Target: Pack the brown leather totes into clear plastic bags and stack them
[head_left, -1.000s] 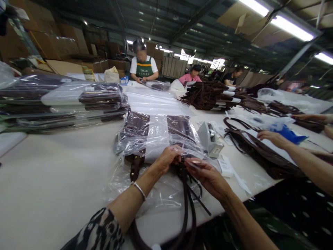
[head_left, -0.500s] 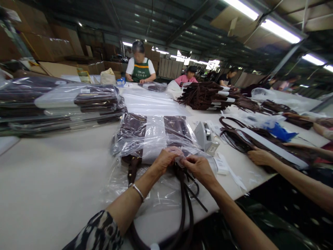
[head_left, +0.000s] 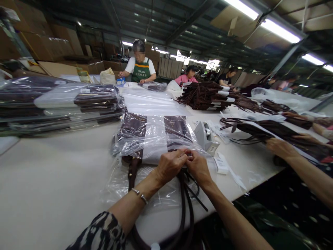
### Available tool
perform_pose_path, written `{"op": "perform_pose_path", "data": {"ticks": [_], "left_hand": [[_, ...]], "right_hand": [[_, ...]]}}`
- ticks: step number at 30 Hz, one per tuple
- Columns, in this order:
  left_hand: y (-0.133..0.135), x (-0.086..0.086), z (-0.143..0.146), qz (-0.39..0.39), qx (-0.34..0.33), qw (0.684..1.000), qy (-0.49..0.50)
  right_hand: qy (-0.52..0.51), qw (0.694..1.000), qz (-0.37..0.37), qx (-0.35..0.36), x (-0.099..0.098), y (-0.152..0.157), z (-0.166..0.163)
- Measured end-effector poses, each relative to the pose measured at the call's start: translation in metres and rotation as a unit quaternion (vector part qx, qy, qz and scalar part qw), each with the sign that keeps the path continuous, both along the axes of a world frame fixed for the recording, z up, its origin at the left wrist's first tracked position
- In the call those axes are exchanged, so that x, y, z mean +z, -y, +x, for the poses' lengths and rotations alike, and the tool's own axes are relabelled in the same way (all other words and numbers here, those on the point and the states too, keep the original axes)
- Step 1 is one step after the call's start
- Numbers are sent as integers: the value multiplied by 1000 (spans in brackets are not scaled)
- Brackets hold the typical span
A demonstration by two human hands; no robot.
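A dark brown and white bag (head_left: 156, 133) lies flat on the white table (head_left: 52, 173), partly inside a clear plastic bag (head_left: 135, 146). Its long dark straps (head_left: 186, 208) trail toward me over the table edge. My left hand (head_left: 170, 165) and my right hand (head_left: 198, 167) meet knuckle to knuckle at the near edge of the bag. Both have their fingers curled tight on the plastic and the strap base there. What exactly sits between the fingertips is hidden.
A tape dispenser (head_left: 206, 137) and paper tags (head_left: 222, 163) lie right of the bag. Wrapped bags (head_left: 65, 104) are stacked at left. A neighbour's hand (head_left: 279, 146) lifts another dark bag (head_left: 273, 130) at right. Strap bundles (head_left: 205, 95) and several seated workers are farther back.
My two hands have closed together at the bag's near edge and moved slightly away from me. The neighbour's hand has lifted the dark bag off the table at right.
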State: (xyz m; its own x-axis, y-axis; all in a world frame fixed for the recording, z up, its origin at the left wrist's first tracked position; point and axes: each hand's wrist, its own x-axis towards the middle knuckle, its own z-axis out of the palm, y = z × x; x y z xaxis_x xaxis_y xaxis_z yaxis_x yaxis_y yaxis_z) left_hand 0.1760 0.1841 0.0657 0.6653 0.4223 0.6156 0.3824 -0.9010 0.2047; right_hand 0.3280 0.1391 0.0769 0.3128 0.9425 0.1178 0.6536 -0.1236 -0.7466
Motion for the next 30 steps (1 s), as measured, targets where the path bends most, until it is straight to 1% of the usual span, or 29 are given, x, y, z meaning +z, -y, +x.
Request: {"op": "perform_pose_path", "data": {"ticks": [3, 4, 6, 7, 8, 9, 11, 13, 14, 16, 18, 19, 21, 23, 25, 26, 28, 30], "left_hand": [[1, 3, 5, -14, -9, 1000, 12], [0, 4, 6, -27, 4, 999, 22], [-5, 6, 6, -69, 57, 995, 43], [-8, 7, 5, -99, 83, 990, 51], [-12, 8, 3, -135, 95, 985, 55], [-16, 9, 2, -176, 91, 979, 56], [-22, 10, -1, -259, 50, 963, 59], [-27, 12, -3, -306, 23, 948, 85], [-28, 13, -3, -312, 27, 943, 110], [-30, 16, -4, -299, 59, 936, 174], [-31, 22, -6, -274, 76, 928, 240], [-31, 25, -7, -262, 74, 924, 268], [-31, 31, -8, -243, 49, 921, 301], [-32, 34, -9, -245, 11, 922, 300], [-34, 31, -10, -276, -8, 920, 277], [-36, 29, -10, -296, -3, 920, 256], [-40, 20, -10, -330, 34, 923, 193], [-44, 12, -10, -343, 71, 928, 124]], "right_hand": [[-34, 999, 23, 14, -2, 0, 4], [-59, 998, 21, 20, -2, 0, 6], [-118, 993, 9, 17, -3, 2, 10], [-146, 989, 3, 13, -4, 3, 12], [-168, 986, 2, 11, -4, 3, 14], [-184, 983, 5, 16, -3, 4, 15], [-202, 979, 7, 35, -1, 4, 17], [-223, 973, -6, 63, 3, 4, 19], [-236, 969, -20, 76, 6, 4, 20], [-248, 963, -41, 100, 13, 1, 22], [-237, 964, -35, 120, 21, -3, 21], [-231, 964, -24, 127, 23, -6, 19], [-245, 960, 1, 134, 25, -13, 13], [-287, 951, 29, 114, 24, -21, 6], [-342, 934, 66, 73, 21, -28, 2], [-366, 925, 84, 56, 20, -31, 1], [-392, 913, 106, 37, 19, -36, 3], [-394, 913, 101, 37, 21, -38, 7]]}}
